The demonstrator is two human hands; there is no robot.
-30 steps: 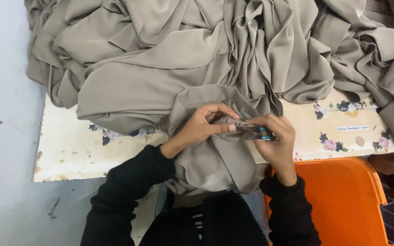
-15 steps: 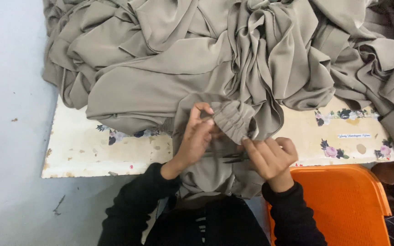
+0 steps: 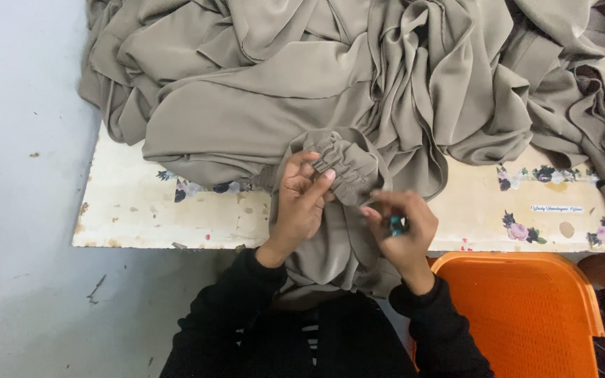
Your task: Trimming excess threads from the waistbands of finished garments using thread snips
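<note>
Left hand (image 3: 302, 199) gripped the gathered, elasticated cuff (image 3: 344, 171) of a taupe, silky fabric garment (image 3: 330, 84), its thumb and fingers closed on the ruffled band and pinching it against the palm. Right hand (image 3: 400, 227) sat just beside it, slightly lower and nearer the body, with the fingers curled shut around a small teal-handled tool (image 3: 395, 224); only a sliver of the tool showed between the fingers, so its kind could not be told. The fingertips of this hand pointed toward the cuff and lay near it, though whether they touched the cloth could not be made out.

The cuff lay at the near edge of the white, stained desk (image 3: 176, 210), where the garment spilled over the rim and hung down into the person's lap. The rest of the garment was heaped in deep folds across the far part of the desk, covering most of it. Floral stickers (image 3: 523, 231) decorated the bare strip of desk on the right. An orange plastic chair (image 3: 526, 315) stood just beside the right forearm, below the desk edge. Both arms wore black sleeves (image 3: 225, 322), and a pale grey floor (image 3: 22, 140) showed on the left.
</note>
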